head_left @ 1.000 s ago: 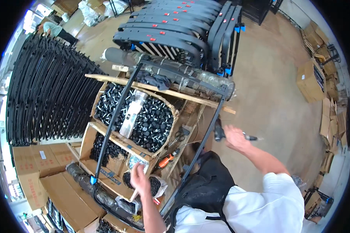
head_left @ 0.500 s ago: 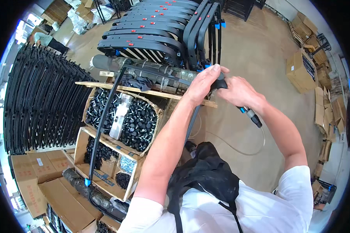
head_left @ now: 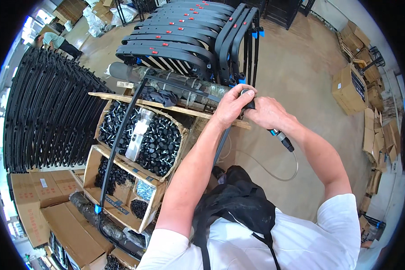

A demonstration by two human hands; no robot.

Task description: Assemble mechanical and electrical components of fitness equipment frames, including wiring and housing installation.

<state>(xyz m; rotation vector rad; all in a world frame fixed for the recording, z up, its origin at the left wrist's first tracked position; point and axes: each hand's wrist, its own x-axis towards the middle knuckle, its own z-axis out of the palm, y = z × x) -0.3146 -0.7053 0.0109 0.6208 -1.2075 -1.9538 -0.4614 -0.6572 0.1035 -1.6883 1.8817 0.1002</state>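
A black air driver [head_left: 249,102] is gripped in my right hand [head_left: 271,116], with its hose end [head_left: 284,141] sticking out below the palm. My left hand [head_left: 229,108] is closed about the head of the driver, right at the corner of a bent black tube frame [head_left: 118,137]. The fingers hide the driver's tip and the spot where it meets the frame. One leg of the frame runs down at the left and carries a blue clip [head_left: 98,209]; the other passes behind my left forearm. A wrapped roller [head_left: 184,83] lies beneath the frame's top bar.
Bins of black-headed bolts [head_left: 159,141] and smaller screws [head_left: 145,190] stand inside the frame. Stacked grey frames [head_left: 166,45] are ahead, black racks [head_left: 45,112] at left, cartons [head_left: 348,90] at right. An air hose [head_left: 274,176] loops over the floor. Another person [head_left: 54,41] bends at far left.
Both hands and the driver have shifted slightly down and to the left. The hose has swung along with them. The frame stays nearly in place, and the view has moved a little.
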